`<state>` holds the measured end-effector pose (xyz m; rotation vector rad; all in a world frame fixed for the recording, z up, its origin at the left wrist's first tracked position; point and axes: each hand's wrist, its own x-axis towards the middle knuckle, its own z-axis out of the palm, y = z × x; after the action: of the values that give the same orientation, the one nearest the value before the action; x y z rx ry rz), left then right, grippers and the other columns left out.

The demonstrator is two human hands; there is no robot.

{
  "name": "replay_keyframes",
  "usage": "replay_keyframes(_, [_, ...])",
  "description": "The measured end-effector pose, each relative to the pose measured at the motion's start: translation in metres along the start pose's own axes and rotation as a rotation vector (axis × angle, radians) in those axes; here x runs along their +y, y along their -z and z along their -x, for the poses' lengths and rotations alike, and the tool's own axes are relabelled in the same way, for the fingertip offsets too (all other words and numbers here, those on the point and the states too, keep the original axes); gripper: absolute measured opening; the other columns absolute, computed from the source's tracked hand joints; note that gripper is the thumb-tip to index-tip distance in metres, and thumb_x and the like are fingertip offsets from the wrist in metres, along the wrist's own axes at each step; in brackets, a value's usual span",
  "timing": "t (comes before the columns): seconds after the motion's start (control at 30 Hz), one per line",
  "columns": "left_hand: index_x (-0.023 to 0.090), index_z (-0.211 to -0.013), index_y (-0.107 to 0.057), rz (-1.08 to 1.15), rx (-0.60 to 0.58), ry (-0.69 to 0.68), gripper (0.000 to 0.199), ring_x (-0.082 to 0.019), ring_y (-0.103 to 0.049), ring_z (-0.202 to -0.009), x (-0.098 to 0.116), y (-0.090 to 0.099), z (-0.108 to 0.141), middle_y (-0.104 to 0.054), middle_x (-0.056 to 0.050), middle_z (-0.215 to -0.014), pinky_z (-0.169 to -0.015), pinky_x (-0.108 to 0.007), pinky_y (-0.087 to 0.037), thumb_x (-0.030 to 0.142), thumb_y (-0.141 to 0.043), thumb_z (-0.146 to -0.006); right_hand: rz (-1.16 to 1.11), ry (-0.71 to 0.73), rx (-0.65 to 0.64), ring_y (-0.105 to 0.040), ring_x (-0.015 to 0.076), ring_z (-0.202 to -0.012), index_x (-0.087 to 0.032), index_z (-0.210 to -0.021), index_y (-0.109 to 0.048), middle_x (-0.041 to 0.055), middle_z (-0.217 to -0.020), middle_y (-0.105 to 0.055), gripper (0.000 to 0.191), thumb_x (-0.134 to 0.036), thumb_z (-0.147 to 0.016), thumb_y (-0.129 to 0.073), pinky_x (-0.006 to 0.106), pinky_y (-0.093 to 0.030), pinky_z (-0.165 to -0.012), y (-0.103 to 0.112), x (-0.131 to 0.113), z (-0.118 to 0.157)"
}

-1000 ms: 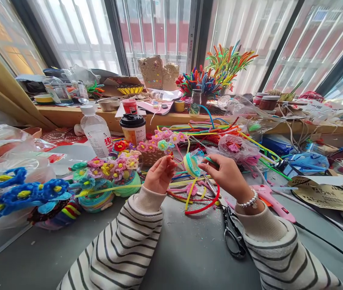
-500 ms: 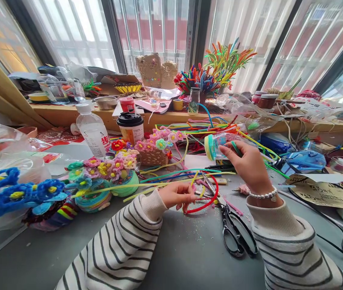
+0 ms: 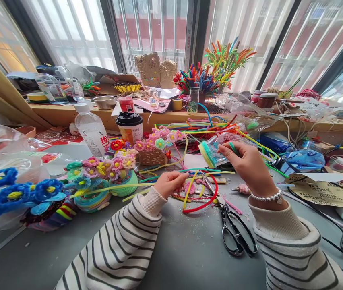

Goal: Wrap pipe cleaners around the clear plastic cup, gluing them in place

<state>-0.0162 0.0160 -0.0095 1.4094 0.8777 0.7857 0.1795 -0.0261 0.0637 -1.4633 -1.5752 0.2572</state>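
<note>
My right hand [image 3: 248,165], wearing a beaded bracelet, is closed on a clear plastic cup [image 3: 214,147]. Yellow and teal pipe cleaner is wound around the cup's end, and a teal strand [image 3: 233,148] shows between my fingers. The cup is held tilted above the table. My left hand [image 3: 171,182] is closed, thumb and fingers together; whatever it pinches is hidden. Just right of it a red pipe cleaner [image 3: 212,197] lies in a curve, with a yellow strip [image 3: 190,189] beside it. Black-handled scissors [image 3: 233,229] lie open below my right hand.
Pipe-cleaner flower pots [image 3: 93,197] and blue flowers [image 3: 14,195] stand at left. A water bottle [image 3: 89,129] and a lidded paper cup [image 3: 130,128] rise behind them. Loose pipe cleaners [image 3: 189,128] lie at the back. Sandpaper [image 3: 325,191] is at right.
My left hand has moved up and slightly left, away from the red pipe cleaner. The wrapped end of the cup has tilted downward in my right hand.
</note>
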Motion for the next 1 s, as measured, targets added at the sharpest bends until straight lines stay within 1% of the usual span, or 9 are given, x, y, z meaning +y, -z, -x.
replay_keyframes(0.1, [0.017, -0.08, -0.06, 0.042, 0.064, -0.026, 0.044, -0.007, -0.054, -0.055, 0.002, -0.002, 0.002, -0.061, 0.003, -0.068, -0.052, -0.019, -0.041, 0.03, -0.079, -0.042, -0.033, 0.01, -0.053, -0.041, 0.0101, -0.053, -0.016, -0.065, -0.057, -0.0008, -0.057, -0.05, 0.025, -0.038, -0.077, -0.052, 0.022, -0.033, -0.049, 0.001, -0.005, 0.001])
replay_keyframes(0.13, [0.017, -0.078, -0.06, 0.052, 0.063, -0.017, 0.043, -0.007, -0.054, -0.053, 0.003, -0.002, 0.002, -0.061, 0.003, -0.066, -0.052, -0.019, -0.042, 0.029, -0.079, -0.042, -0.049, 0.015, -0.066, -0.043, 0.0105, -0.054, -0.016, -0.066, -0.058, -0.0001, -0.058, -0.052, 0.024, -0.037, -0.077, -0.052, 0.022, -0.035, -0.05, 0.002, -0.007, 0.002])
replay_keyframes(0.23, [0.013, -0.055, -0.054, 0.122, 0.075, 0.009, 0.035, -0.004, -0.044, -0.038, 0.004, -0.002, 0.002, -0.05, 0.005, -0.042, -0.041, -0.017, -0.036, 0.042, -0.073, -0.052, -0.097, 0.022, -0.124, -0.048, 0.0113, -0.057, -0.017, -0.067, -0.059, 0.0008, -0.061, -0.057, 0.022, -0.036, -0.076, -0.053, 0.022, -0.038, -0.052, 0.003, -0.013, 0.004])
replay_keyframes(0.33, [0.016, -0.067, -0.057, 0.297, 0.093, 0.023, 0.046, -0.01, -0.055, -0.047, 0.006, -0.001, 0.002, -0.057, 0.002, -0.052, -0.044, -0.02, -0.043, 0.059, -0.064, -0.053, -0.138, 0.039, -0.229, -0.05, 0.0112, -0.059, -0.017, -0.067, -0.059, 0.0007, -0.063, -0.058, 0.022, -0.036, -0.077, -0.052, 0.022, -0.039, -0.054, -0.001, -0.018, 0.007])
replay_keyframes(0.43, [0.019, -0.091, -0.059, 0.569, -0.111, 0.122, 0.058, -0.022, -0.065, -0.076, 0.009, 0.0, 0.005, -0.066, -0.007, -0.085, -0.064, -0.034, -0.052, 0.063, -0.06, -0.054, -0.128, 0.075, -0.344, -0.048, 0.0106, -0.058, -0.016, -0.068, -0.058, 0.0002, -0.063, -0.056, 0.025, -0.036, -0.079, -0.05, 0.022, -0.037, -0.054, -0.01, -0.022, 0.01])
replay_keyframes(0.53, [0.016, -0.098, -0.059, 0.653, -0.209, 0.184, 0.054, -0.023, -0.064, -0.084, 0.009, 0.0, 0.007, -0.066, -0.01, -0.095, -0.075, -0.034, -0.05, 0.054, -0.064, -0.06, -0.072, 0.117, -0.4, -0.044, 0.0099, -0.056, -0.015, -0.067, -0.057, -0.0004, -0.061, -0.053, 0.026, -0.036, -0.08, -0.049, 0.023, -0.035, -0.052, -0.022, -0.023, 0.013])
replay_keyframes(0.67, [0.014, -0.098, -0.059, 0.693, -0.064, 0.138, 0.044, -0.019, -0.064, -0.083, 0.007, -0.002, 0.007, -0.066, -0.009, -0.096, -0.073, -0.028, -0.05, 0.041, -0.067, -0.064, -0.015, 0.107, -0.281, -0.05, 0.0134, -0.064, -0.015, -0.083, -0.06, 0.0036, -0.072, -0.058, 0.024, -0.034, -0.081, -0.046, 0.025, -0.04, -0.06, -0.029, -0.02, 0.015])
replay_keyframes(0.8, [0.015, -0.094, -0.059, 0.753, 0.091, -0.036, 0.041, -0.017, -0.063, -0.085, 0.009, -0.003, 0.006, -0.066, -0.007, -0.096, -0.074, -0.025, -0.05, 0.038, -0.07, -0.062, 0.016, 0.176, -0.123, -0.053, 0.0175, -0.082, -0.014, -0.105, -0.057, 0.0082, -0.085, -0.058, 0.031, -0.025, -0.085, -0.036, 0.03, -0.041, -0.076, -0.026, -0.018, 0.014])
replay_keyframes(1.0, [0.016, -0.101, -0.055, 0.796, 0.186, -0.158, 0.059, -0.019, -0.061, -0.091, 0.009, -0.003, 0.005, -0.064, -0.006, -0.099, -0.081, -0.03, -0.047, 0.041, -0.075, -0.051, -0.225, 0.075, -0.229, -0.05, 0.0096, -0.05, -0.016, -0.11, -0.048, 0.0006, -0.067, -0.061, 0.032, -0.03, -0.081, -0.048, 0.023, -0.042, -0.051, -0.029, -0.02, 0.018])
